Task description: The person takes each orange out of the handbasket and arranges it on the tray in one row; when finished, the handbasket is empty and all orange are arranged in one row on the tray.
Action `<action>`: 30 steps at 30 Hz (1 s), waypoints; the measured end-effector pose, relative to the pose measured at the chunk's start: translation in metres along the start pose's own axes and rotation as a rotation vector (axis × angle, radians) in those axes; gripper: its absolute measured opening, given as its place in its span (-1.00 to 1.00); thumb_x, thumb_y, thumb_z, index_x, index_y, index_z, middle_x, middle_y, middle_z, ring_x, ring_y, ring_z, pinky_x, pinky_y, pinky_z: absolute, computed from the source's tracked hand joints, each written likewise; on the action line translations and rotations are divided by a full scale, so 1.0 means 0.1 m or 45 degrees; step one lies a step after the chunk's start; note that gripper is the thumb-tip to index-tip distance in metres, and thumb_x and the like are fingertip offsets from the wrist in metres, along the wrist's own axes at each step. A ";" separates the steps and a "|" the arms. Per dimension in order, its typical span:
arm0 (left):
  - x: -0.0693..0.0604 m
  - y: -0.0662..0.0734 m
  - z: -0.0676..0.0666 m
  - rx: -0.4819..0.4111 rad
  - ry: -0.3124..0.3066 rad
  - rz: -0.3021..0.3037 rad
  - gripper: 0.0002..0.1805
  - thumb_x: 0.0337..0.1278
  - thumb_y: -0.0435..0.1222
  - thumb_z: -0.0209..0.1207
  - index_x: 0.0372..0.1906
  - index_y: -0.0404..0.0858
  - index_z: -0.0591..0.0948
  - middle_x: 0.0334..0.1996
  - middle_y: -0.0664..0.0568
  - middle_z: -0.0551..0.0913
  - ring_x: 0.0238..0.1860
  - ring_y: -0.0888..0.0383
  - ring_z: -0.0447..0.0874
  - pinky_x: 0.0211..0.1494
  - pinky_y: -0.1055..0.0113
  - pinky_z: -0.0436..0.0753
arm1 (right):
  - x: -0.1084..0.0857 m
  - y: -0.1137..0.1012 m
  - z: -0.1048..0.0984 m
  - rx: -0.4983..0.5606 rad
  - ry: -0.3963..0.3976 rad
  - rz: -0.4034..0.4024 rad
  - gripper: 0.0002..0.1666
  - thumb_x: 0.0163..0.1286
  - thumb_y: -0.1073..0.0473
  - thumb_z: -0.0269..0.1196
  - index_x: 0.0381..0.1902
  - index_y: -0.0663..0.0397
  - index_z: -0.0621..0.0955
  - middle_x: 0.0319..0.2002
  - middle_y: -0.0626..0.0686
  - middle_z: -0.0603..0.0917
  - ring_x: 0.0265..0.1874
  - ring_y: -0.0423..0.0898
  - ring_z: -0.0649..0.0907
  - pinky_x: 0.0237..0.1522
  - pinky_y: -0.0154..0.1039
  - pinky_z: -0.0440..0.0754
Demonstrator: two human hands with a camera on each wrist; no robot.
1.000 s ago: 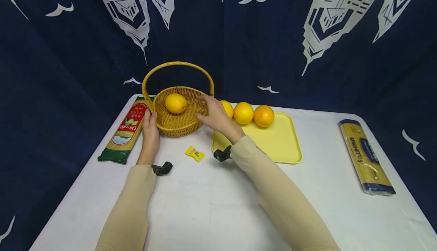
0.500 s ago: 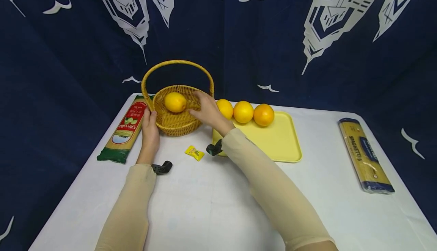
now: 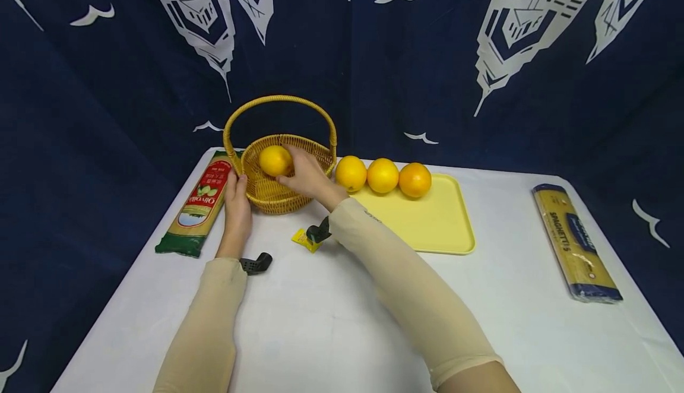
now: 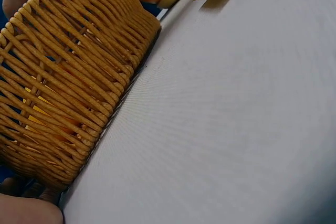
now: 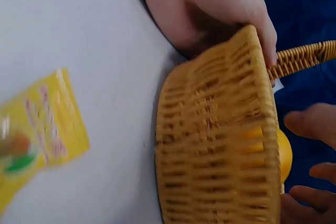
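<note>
The wicker basket (image 3: 278, 200) with its tall arched handle stands at the back left of the table. My left hand (image 3: 237, 215) holds its left side; in the right wrist view the left thumb lies over the rim near the handle's base. Inside the basket lies a yellow lemon (image 3: 274, 161). My right hand (image 3: 310, 173) reaches over the basket's right rim, thumb and fingers spread on either side of the lemon's right end. In the right wrist view its fingers (image 5: 317, 124) look apart from the lemon; whether any fingertip touches it is hard to tell.
Three oranges (image 3: 382, 176) sit in a row along the back of a yellow tray (image 3: 443, 227). A small yellow candy packet (image 3: 306, 240) lies before the basket. A green-ended pasta pack (image 3: 195, 209) is at left, a spaghetti pack (image 3: 577, 244) at far right.
My right hand has moved left, further into the basket, from the right rim up to the lemon. The left hand and the basket stay in place.
</note>
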State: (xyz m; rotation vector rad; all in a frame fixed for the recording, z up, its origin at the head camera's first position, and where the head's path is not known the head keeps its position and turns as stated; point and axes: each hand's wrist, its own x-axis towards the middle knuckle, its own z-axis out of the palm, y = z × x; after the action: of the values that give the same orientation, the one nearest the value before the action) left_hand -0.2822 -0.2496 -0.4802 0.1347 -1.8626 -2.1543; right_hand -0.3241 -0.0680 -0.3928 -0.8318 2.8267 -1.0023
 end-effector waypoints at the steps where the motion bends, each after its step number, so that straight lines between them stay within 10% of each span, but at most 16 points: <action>1: 0.00 0.00 0.00 0.004 -0.001 0.000 -0.39 0.76 -0.11 -0.24 0.73 0.06 0.02 0.71 0.15 0.06 0.69 0.22 0.00 0.74 0.32 0.02 | 0.01 0.00 0.02 0.009 0.001 0.008 -0.02 0.46 0.07 0.39 0.66 0.17 0.18 0.61 0.16 0.31 0.58 0.09 0.35 0.64 -0.08 0.29; 15: -0.01 0.00 0.01 0.016 0.005 0.010 -0.39 0.75 -0.09 -0.24 0.73 0.06 0.02 0.70 0.14 0.06 0.68 0.20 0.01 0.74 0.31 0.03 | 0.17 0.04 0.16 0.073 0.055 0.072 -0.04 0.49 0.04 0.36 0.70 -0.23 0.17 0.70 0.20 0.06 0.66 0.19 0.15 0.65 0.16 0.23; 30: -0.01 -0.01 0.01 0.003 0.023 0.006 -0.38 0.75 -0.09 -0.23 0.73 0.04 0.01 0.71 0.14 0.05 0.69 0.21 0.01 0.74 0.34 0.03 | 0.31 0.06 0.24 0.012 0.061 0.036 -0.25 0.40 0.18 0.47 0.47 -0.14 0.43 0.47 0.08 0.49 0.43 0.06 0.51 0.51 -0.05 0.48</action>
State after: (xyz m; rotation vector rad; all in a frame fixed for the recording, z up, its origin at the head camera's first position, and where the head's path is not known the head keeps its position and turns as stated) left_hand -0.2816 -0.2485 -0.4817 0.1503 -1.8540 -2.1406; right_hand -0.3487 -0.0937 -0.4109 -0.7752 2.8624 -1.0447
